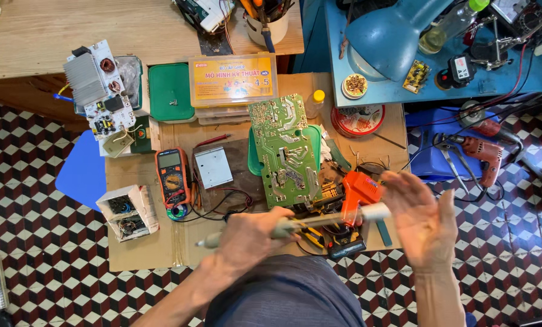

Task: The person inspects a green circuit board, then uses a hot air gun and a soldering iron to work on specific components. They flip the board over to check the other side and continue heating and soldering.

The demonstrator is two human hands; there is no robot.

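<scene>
L hand [253,236] is clamped round a long grey rod-like tool [295,225], held roughly level over the near edge of the bench [138,257]; R hand [419,221] is open, fingers spread & blurred, palm just at the tool's pale far end, can't tell if touching. Containers: clear plastic parts box w/ yellow label [233,80] at the back; green lid [170,92] beside it w/ a small screw on top; white cup [270,24] full of hand tools; small round tin [355,85] w/ brownish bits; open white box [128,212] w/ wiring inside. Green circuit board [286,151] lies mid-bench, orange multimeter [173,177] to its left, orange soldering gun [359,194] right behind the tool. Red drill [483,154] lies well off to the right by a blue lamp [389,36].
</scene>
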